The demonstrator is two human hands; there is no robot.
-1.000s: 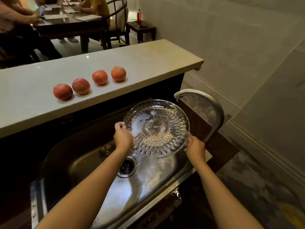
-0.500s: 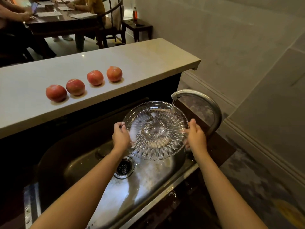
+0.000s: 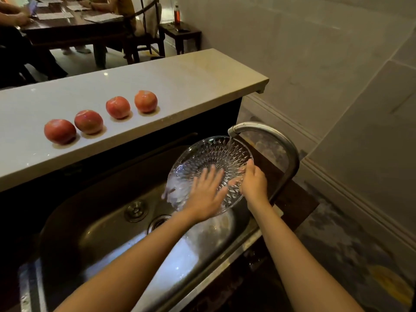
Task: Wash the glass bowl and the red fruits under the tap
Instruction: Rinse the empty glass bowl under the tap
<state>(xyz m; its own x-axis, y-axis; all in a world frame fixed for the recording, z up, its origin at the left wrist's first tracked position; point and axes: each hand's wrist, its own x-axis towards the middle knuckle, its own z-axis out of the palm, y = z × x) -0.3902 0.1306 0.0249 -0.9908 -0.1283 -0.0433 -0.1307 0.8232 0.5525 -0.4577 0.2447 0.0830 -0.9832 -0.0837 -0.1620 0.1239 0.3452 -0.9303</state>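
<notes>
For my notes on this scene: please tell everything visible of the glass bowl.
The glass bowl is clear, round and shallow, with a cut pattern radiating from its centre. It is tilted above the sink; water from the tap falls on its far rim. The left hand lies flat on its near face, fingers spread; the right hand grips its right rim.

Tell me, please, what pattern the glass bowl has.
The glass bowl is clear, with pointed facets radiating from its centre, seen best in the head view.

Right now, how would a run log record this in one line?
step: glass bowl under running tap | left hand: spread flat on bowl | right hand: grips rim | red fruits: on counter
</notes>
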